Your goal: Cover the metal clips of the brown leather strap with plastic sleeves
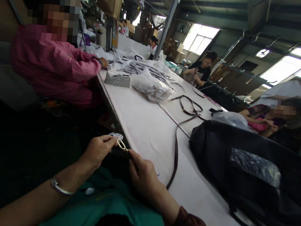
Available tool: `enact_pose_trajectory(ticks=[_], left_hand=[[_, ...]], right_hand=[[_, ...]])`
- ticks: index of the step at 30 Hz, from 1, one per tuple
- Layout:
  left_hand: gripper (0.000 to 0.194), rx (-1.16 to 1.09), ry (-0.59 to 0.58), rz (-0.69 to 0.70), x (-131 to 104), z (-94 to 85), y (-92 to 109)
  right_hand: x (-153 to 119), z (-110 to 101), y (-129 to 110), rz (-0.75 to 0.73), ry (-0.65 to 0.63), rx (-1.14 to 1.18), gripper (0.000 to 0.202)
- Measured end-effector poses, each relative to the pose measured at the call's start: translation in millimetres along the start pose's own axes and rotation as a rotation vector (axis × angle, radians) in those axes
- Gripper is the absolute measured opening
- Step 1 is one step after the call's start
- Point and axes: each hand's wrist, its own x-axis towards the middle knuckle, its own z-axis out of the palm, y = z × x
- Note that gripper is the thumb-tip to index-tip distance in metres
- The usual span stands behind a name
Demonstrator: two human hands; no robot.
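A gold-coloured snap hook (121,145) spans the gap between my two hands, just off the near edge of the table. My left hand (97,150) pinches a small piece of clear plastic (116,136) at the hook's looped end. The fingers of my right hand (143,172) are closed around the hook's swivel end; whatever joins it there is hidden in the palm. A dark brown strap (175,154) runs down the table and passes out of sight behind my right forearm. I cannot tell whether it connects to the hook.
On the white table (139,120) lie a large black bag (215,158), a coiled strap with buckles (193,106), a plastic-wrapped bundle (151,86) and a grey box (118,79). A co-worker in a pink sleeve (75,63) sits at the left; others work across the table.
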Motion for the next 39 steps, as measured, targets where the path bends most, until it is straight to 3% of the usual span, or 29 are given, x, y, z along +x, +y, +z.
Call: enact_pose_trajectory(ticks=[8, 13, 22, 32, 39], left_hand=[[0.025, 0.187, 0.056, 0.115, -2, -4.8, -1], [0.027, 0.143, 0.045, 0.062, -6, -5.4, 1], [0.037, 0.071, -0.011, 0.094, -8, -6.6, -6], [0.038, -0.033, -0.015, 0.037, -6, -7.7, -13], [0.04, -0.063, -0.093, 0.007, -9, -5.6, -18]], right_hand=[[0, 1, 2, 0.07, 0.021, 0.03, 0.04], [1, 1, -3, 0.105, -0.003, 0.158, 0.034], [4, -6, -4, 0.482, -0.296, 0.906, 0.049], [3, -4, -3, 0.459, -0.213, 1.116, 0.047], [3, 7, 3, 0.423, -0.174, 1.248, 0.049]])
